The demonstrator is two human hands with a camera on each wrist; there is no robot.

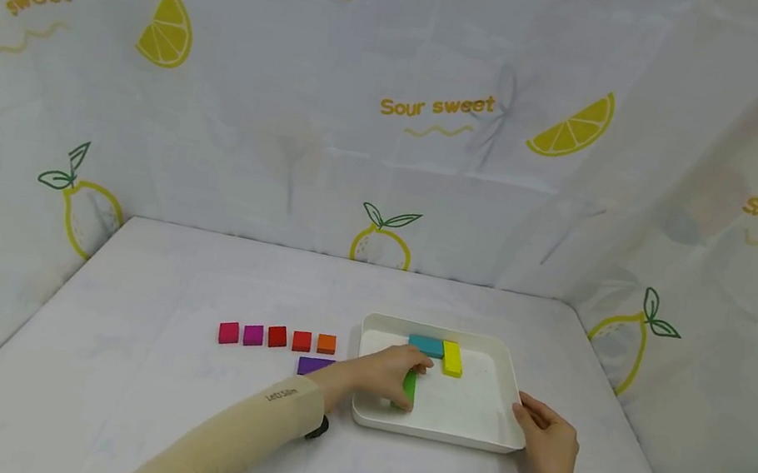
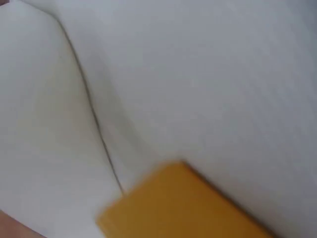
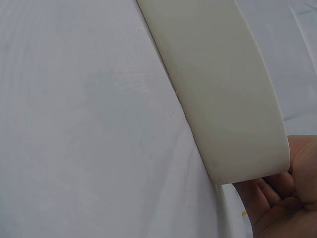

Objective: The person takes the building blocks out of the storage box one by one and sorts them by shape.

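Observation:
Inside the white tray [image 1: 457,441], my left hand [image 1: 388,373] spans a green block [image 1: 409,386] between thumb and fingers, near the tray's left side. A teal block [image 1: 426,346] and a yellow block [image 1: 452,359] lie touching at the tray's back. My right hand [image 1: 551,444] holds the tray by its right side near the front corner. The right wrist view shows that hand [image 3: 287,208] at the end of the tray wall [image 3: 223,89]. An amber block [image 2: 173,208] appears blurred beside the tray wall in the left wrist view.
Left of the tray runs a row of pink, magenta, red and orange blocks [image 1: 277,337]. A purple block [image 1: 314,366] lies in front of it, partly covered by my left arm. A white cloth with lemon prints [image 1: 396,180] hangs behind the table [image 1: 93,389].

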